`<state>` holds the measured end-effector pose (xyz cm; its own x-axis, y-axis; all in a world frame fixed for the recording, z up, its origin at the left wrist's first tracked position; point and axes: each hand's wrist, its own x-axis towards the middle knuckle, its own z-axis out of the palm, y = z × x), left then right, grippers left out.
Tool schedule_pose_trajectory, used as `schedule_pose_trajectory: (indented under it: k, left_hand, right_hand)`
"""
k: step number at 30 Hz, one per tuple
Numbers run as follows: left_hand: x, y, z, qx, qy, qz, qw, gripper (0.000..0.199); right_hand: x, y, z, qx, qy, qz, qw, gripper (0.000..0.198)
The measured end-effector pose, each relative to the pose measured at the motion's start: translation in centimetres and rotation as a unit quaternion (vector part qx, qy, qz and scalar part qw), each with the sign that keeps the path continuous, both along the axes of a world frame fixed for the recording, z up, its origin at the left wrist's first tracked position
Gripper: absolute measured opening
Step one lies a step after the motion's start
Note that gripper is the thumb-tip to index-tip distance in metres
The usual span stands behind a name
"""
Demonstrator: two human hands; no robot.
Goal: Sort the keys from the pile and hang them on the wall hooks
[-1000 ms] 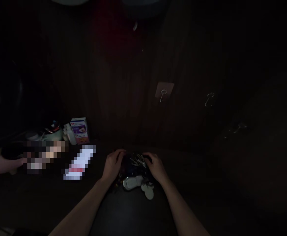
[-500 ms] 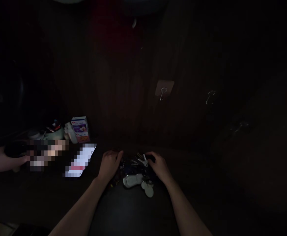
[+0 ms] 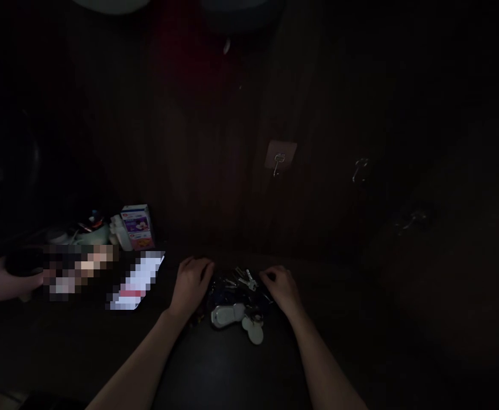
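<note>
Fingers [image 3: 195, 265] half-curled — the left hand [image 3: 189, 286] and right hand [image 3: 282, 289] flank the keys [image 3: 249, 281] on the desk [image 3: 224, 378]; whether either grips anything, I cannot tell (too dark). A white gadget [image 3: 227, 315] and tag [image 3: 254, 331] lie beside the keys.

Dark scene. Left grip [image 3: 192, 285], bare hand, fingers curled, at left side of a bunch of keys [image 3: 247, 280]; contact unclear. Right grip [image 3: 281, 287], also bare hand, just right of keys, thumb close to fingers. White device [image 3: 227, 315] and white rounded tag [image 3: 254, 331] lie on near side of keys, on dark bench [image 3: 219, 373]. Off left: bright pixelated panel [image 3: 139, 280], cartoon-print box [image 3: 138, 228], white bottle [image 3: 120, 233] just beside it. Dark upright panel [image 3: 211, 171] behind: metal hook [image 3: 278, 164], second hook [image 3: 360, 169] to its right.
</note>
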<state>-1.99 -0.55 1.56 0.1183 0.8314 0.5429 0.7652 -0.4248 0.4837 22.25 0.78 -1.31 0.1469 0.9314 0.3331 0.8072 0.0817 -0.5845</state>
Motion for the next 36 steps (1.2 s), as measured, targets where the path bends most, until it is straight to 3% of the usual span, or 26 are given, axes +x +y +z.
schedule_pose_trajectory:
  k: [9,16,20,25,27,30,36]
  left_hand:
    - [1.6,-0.4,1.6,-0.066,0.037,-0.089,0.993,0.020]
    - [4.2,0.5,0.1,-0.035,-0.100,-0.069,0.992,0.023]
    - [4.5,0.2,-0.7,-0.038,-0.117,-0.094,0.988,0.024]
    - [4.6,-0.2,-0.4,-0.081,-0.191,-0.121,0.971,0.037]
    - [4.6,-0.3,-0.1,-0.108,-0.211,-0.142,0.961,0.039]
    - [4.5,-0.5,0.2,-0.142,-0.227,-0.166,0.949,0.027]
    - [4.5,-0.4,0.4,-0.206,-0.288,-0.165,0.920,0.023]
  right_hand:
    - [-0.3,0.0,0.1,-0.006,-0.007,0.008,1.000,0.016]
    - [-0.3,-0.3,1.3,0.036,0.142,0.026,0.989,0.020]
    - [-1.0,-0.9,2.5,0.048,0.242,0.057,0.967,0.026]
    - [-2.8,-2.2,4.2,0.004,0.380,0.157,0.912,0.029]
    - [-3.4,-2.5,4.5,-0.003,0.383,0.180,0.906,0.029]
    - [-3.9,-2.6,4.4,-0.011,0.381,0.194,0.904,0.027]
    - [-3.7,-2.2,3.8,0.010,0.364,0.162,0.917,0.026]
